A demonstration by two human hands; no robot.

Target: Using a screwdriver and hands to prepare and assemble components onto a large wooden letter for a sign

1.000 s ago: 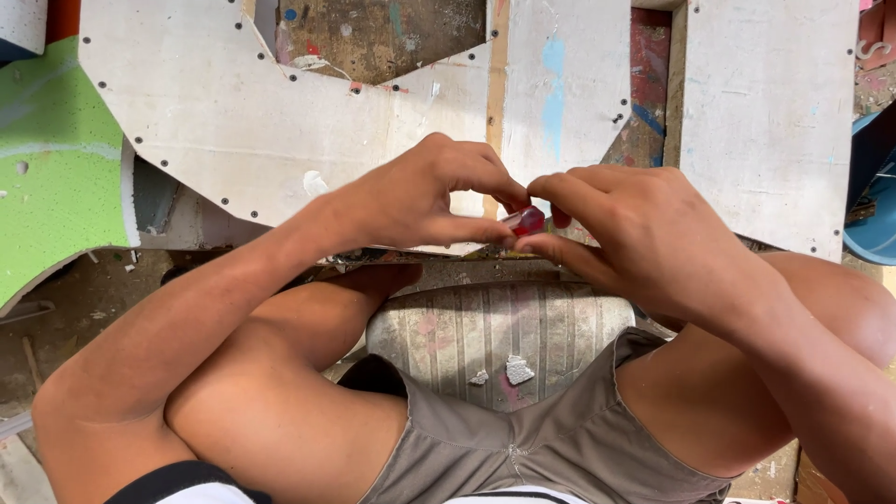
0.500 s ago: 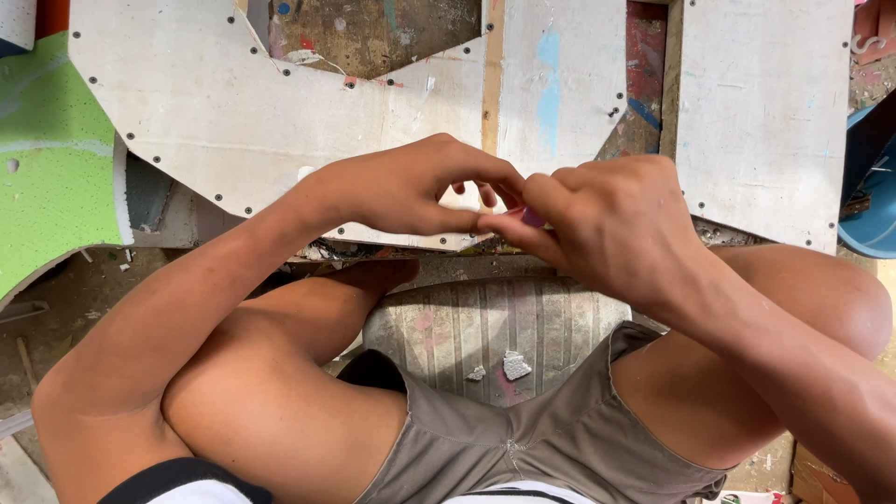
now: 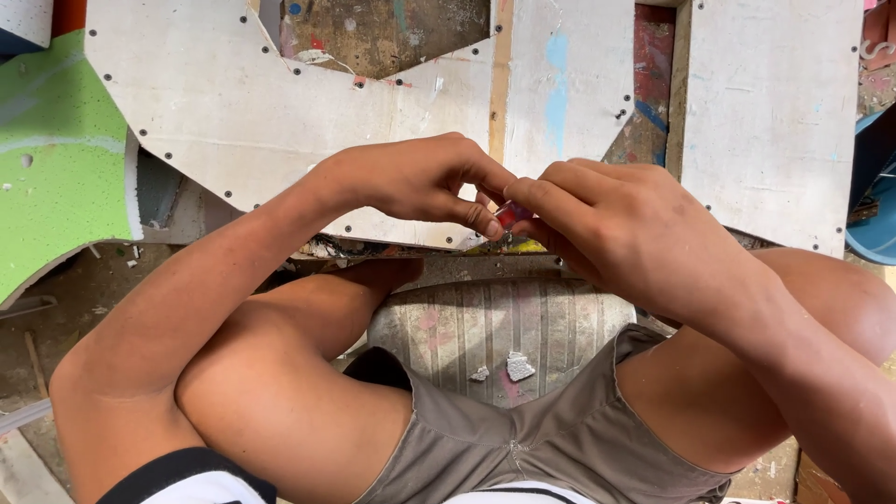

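My left hand (image 3: pixel 415 182) and my right hand (image 3: pixel 621 229) meet at the fingertips in the middle of the view. Together they pinch a small red object (image 3: pixel 510 216), mostly hidden by the fingers; its kind I cannot make out. The hands hover above the lower edge of a large white cut-out board (image 3: pixel 224 112) dotted with small dark screw heads. My bare knees and grey shorts (image 3: pixel 523 429) fill the lower part of the view.
A ribbed grey seat (image 3: pixel 495 327) between my legs carries two small white chips (image 3: pixel 519 366). A green foam panel (image 3: pixel 56 168) lies at left, another white board (image 3: pixel 770 112) at right, and a blue tub edge (image 3: pixel 873 224) at far right. Dirt floor shows behind.
My right hand has curled over the small red object, hiding most of it. Both hands have stayed at about the same spot over the board's edge.
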